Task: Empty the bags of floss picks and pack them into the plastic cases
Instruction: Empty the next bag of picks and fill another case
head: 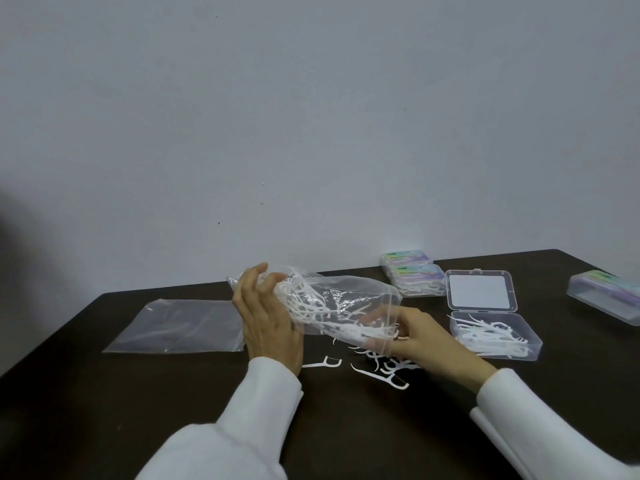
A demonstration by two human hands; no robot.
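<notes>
Now both hands' fingers (pixel 258 282) pinch bag (pixel 346 306) ends; open case (pixel 495 332) just right.

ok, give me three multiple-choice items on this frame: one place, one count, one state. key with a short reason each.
1. Where is the flat empty bag?
A. left of the hands
B. inside the open case
C. on the closed cases

2. How many closed cases stand stacked at the table's far edge?
A. none
B. two
C. five

3. What state is the open case in?
A. lid shut
B. open and bare
C. open, holding floss picks

Key:
1 A: it lies flat on the table, left of the left hand.
2 B: two stacked cases stand by the wall; a third closed case stands apart at the right.
3 C: the lid is folded back and white picks lie in the base.
</notes>
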